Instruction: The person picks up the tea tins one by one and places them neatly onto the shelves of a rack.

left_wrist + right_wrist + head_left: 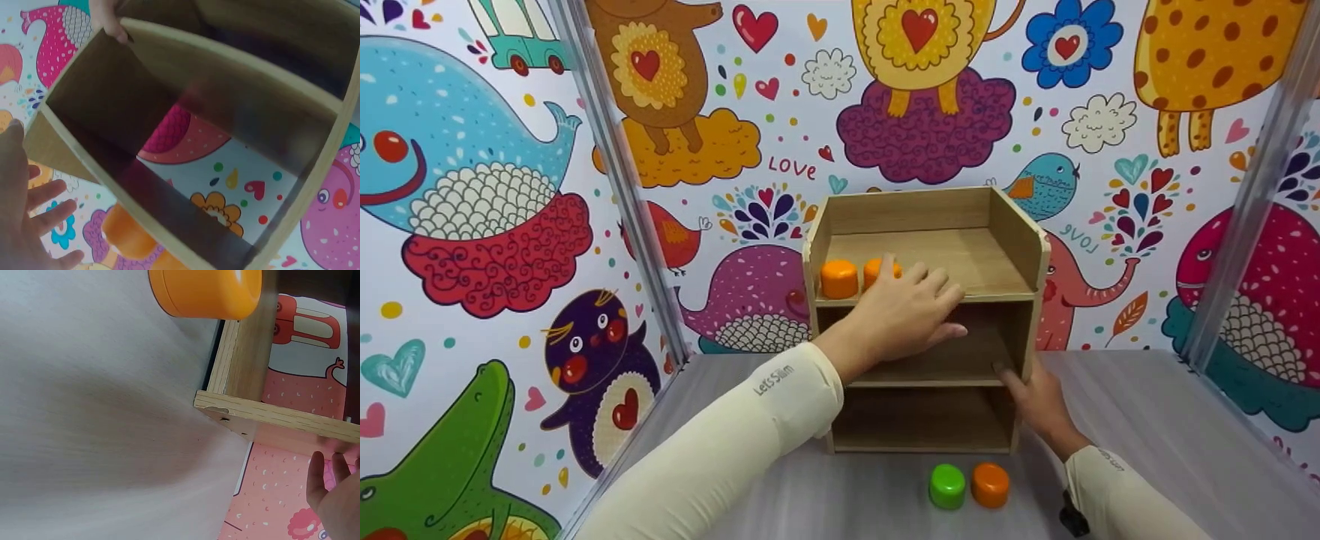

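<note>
A small wooden shelf unit (986, 277) stands on the table with three levels. On its top level, at the left, sit two orange round-topped cylinders (839, 280), the right one (873, 274) partly covered by my left hand (904, 315). That hand's fingers are spread and hold nothing, as the left wrist view also shows (22, 214). My right hand (1042, 405) grips the unit's right side panel, thumb at the front edge and fingers (316, 478) along the outer face. On the table in front are a green cylinder (946, 487) and another orange one (990, 485).
Behind the unit rises a wall (780, 67) printed with cartoon animals. Similar printed panels stand left (502, 262) and right, joined by metal corner posts (622, 172). The grey table (1140, 405) spreads to both sides of the unit, whose lower two compartments (922, 420) face me.
</note>
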Demonstrator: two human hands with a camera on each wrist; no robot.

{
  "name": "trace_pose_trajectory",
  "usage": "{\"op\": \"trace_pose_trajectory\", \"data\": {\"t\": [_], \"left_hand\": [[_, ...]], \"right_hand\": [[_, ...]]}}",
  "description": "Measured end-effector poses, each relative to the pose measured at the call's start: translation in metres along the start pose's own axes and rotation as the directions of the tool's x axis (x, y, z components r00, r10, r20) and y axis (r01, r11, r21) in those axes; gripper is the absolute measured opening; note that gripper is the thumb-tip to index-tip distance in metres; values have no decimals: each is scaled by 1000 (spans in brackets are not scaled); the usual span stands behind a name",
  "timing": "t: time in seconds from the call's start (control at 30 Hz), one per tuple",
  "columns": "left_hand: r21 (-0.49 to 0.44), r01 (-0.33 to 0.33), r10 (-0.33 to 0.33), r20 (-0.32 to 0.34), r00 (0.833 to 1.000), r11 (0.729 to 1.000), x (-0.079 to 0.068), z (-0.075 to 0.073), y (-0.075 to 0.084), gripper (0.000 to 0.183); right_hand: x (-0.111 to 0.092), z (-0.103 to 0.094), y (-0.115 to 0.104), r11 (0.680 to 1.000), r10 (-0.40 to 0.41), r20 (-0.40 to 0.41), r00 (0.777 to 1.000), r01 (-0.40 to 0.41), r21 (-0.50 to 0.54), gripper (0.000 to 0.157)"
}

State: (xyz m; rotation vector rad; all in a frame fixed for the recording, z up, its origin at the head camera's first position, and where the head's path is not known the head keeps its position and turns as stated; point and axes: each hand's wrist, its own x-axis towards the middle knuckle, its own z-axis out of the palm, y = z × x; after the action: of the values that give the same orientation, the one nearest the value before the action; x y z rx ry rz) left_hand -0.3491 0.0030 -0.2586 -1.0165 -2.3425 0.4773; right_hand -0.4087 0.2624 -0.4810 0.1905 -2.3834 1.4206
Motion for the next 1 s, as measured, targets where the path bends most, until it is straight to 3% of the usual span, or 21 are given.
{"op": "trace_pose_trajectory", "data": {"t": [0.63, 1.0], "left_hand": [[100, -143, 147, -32, 989, 985, -23, 43, 34, 36], [98, -198, 195, 39, 980, 975, -29, 71, 53, 32]], "right_hand": [[-2, 1, -1, 1000, -10, -13, 1000, 11, 4, 72], [-3, 1, -4, 1000, -7, -42, 999, 7, -8, 67]]}}
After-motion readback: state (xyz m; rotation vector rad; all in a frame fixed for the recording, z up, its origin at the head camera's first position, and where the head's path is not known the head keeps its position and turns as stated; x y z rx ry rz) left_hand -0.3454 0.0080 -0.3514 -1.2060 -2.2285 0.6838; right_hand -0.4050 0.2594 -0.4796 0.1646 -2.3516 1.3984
